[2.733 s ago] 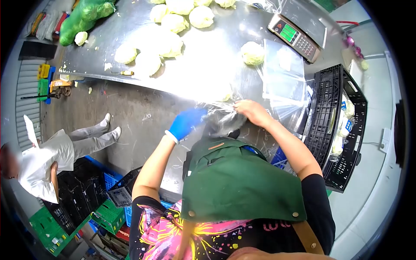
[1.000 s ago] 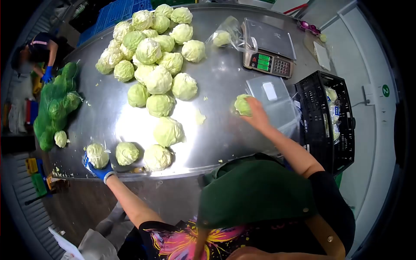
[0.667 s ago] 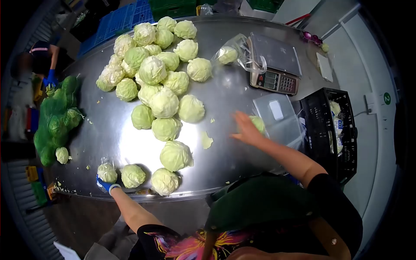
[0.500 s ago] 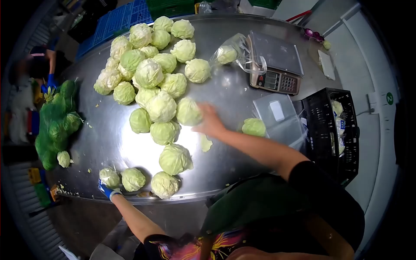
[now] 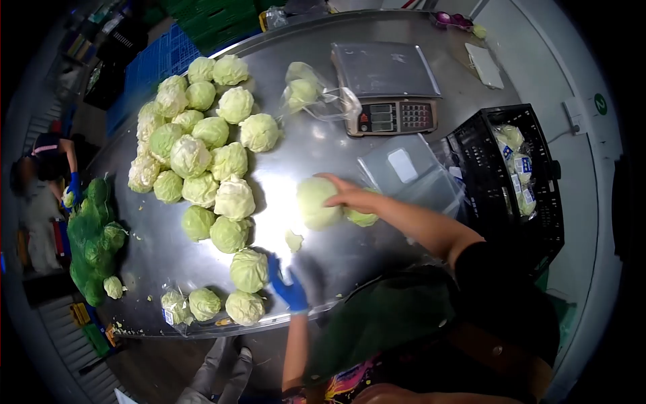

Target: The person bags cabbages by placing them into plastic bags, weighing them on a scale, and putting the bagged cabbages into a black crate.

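My bare right hand (image 5: pixel 350 195) is closed round a pale green cabbage (image 5: pixel 317 203) in the middle of the steel table (image 5: pixel 168 262). Just behind that hand, partly covered by it, lies a smaller cabbage piece (image 5: pixel 362 217). My left hand (image 5: pixel 289 289), in a blue glove, is open, with its fingers apart and the tips close beside another cabbage (image 5: pixel 249 271). A loose leaf (image 5: pixel 293 241) rests between the two hands. Farther left, a big heap of cabbages (image 5: pixel 190 156) covers the table, and a bagged, labelled cabbage (image 5: pixel 176 308) sits near the front edge.
At the back stands a weighing scale (image 5: pixel 387 74), beside a cabbage in a clear bag (image 5: pixel 303 94). Clear plastic bags (image 5: pixel 410 175) lie before it. A black crate (image 5: pixel 538 222) on the right holds wrapped produce. At far left, a person (image 5: pixel 57 155) works by green net sacks (image 5: pixel 94 236).
My right hand has drawn a cabbage away from the heap to the right. My left hand has let go of the bagged cabbage and moved right along the front edge. The view has shifted.
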